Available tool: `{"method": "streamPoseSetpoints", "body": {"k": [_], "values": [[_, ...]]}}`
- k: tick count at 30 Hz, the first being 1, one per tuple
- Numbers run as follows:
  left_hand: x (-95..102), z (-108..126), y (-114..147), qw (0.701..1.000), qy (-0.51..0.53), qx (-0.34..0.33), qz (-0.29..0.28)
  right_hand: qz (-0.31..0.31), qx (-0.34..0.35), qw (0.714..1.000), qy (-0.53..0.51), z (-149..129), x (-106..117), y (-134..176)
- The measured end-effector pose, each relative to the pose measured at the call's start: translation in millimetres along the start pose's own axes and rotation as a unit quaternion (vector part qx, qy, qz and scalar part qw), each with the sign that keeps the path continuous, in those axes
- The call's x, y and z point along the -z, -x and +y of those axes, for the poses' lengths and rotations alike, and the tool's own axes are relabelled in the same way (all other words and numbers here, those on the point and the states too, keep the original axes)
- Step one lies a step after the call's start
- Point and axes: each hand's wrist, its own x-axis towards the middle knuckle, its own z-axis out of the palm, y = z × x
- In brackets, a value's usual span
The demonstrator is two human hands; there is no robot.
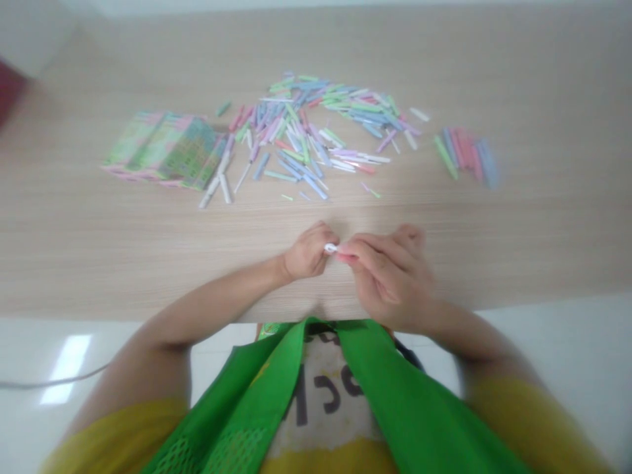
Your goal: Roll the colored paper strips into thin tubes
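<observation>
My left hand is closed in a fist in front of me, near the table's front edge. A small white piece with an oval, ring-like end shows beside its thumb; how far it runs into the fist is hidden. Right beside it, my right hand is closed, thumb and fingers pinching a small pink stick. The pink stick's tip meets or nearly meets the white piece; blur hides which. Beyond both hands lies a loose heap of slim pastel sticks in blue, green, pink, purple and white.
Left of the heap are green-and-pink patterned boxes or packs, side by side. At right, a short row of pink, green and blue sticks lies apart. The wood-grain table ends just before my body. A cable crosses the floor at lower left.
</observation>
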Motion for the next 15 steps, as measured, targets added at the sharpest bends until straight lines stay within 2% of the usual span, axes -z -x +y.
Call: {"method": "streamPoseSetpoints", "body": {"k": [4,6,11,15], "values": [[2.1,-1,3,1.000,-0.006,0.010,-0.018,0.020,0.020,0.999,0.033,-3,2,-3],[3.0,-3,4,1.000,-0.009,0.018,-0.008,0.010,0.015,1.000,0.020,-1,9,-6],[2.2,-7,4,0.999,-0.017,0.029,0.032,-0.011,-0.038,0.998,-0.045,1,38,-13],[0.9,-9,6,0.999,-0.023,0.020,0.034,-0.017,-0.076,0.996,-0.043,3,38,-15]]}}
